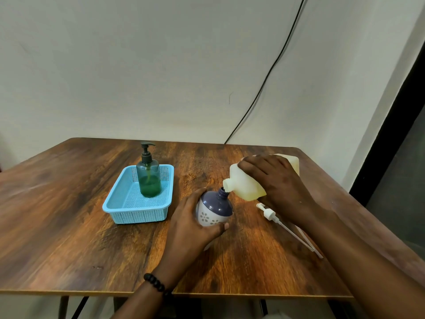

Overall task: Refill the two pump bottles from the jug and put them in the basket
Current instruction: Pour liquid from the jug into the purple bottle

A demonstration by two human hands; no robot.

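My left hand [192,224] grips a round purple-and-white bottle [215,209] with a flower pattern, its neck uncapped and tilted to the right. My right hand [276,180] holds a pale yellow jug [243,183] tipped over to the left, its spout right at the bottle's neck. A white pump head [269,212] with a long tube lies on the table under my right wrist. A green-tinted pump bottle [148,178] with a dark pump stands upright in the blue basket [119,203].
The wooden table [69,226] reaches from the wall to the near edge. A black cable [264,84] hangs down the wall behind the table. A dark frame stands at the far right.
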